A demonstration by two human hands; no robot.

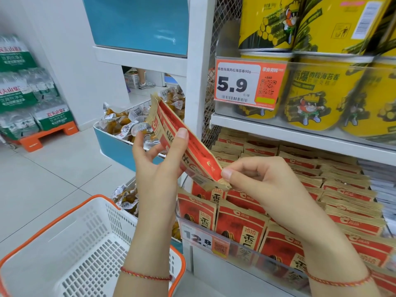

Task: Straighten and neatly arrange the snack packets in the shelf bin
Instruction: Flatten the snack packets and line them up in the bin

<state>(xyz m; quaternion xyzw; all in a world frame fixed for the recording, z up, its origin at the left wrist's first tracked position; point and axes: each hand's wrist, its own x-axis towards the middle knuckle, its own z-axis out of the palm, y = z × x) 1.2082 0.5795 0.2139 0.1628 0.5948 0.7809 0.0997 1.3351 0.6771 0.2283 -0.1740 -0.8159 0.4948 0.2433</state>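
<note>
The left hand (158,166) holds a small stack of red and tan packets (182,144) above the bin (235,245), thumb laid along the stack's upper face and fingers curled behind it. The stack tilts, its far end up to the left and its near end down to the right. The right hand (261,181) pinches the near lower corner of the stack between thumb and forefinger, the other fingers curled in loosely. Both wrists wear thin red cords. Below the hands the clear-fronted bin is full of the same packets: a near row stands upright facing out, and rows behind it lie overlapped, running far and right. A price tag (203,241) reading 12.8 hangs on the bin's near left front. On the shelf above, yellow tubs (321,93) stand behind a clear rail bearing an orange tag (246,84) marked 5.9. At near left sits a white basket (85,249) with an orange rim. Farther left, a blue and white bin (120,146) holds small wrapped brown snacks, and wrapped water bottle packs (27,86) stand on an orange pallet at far left.
</note>
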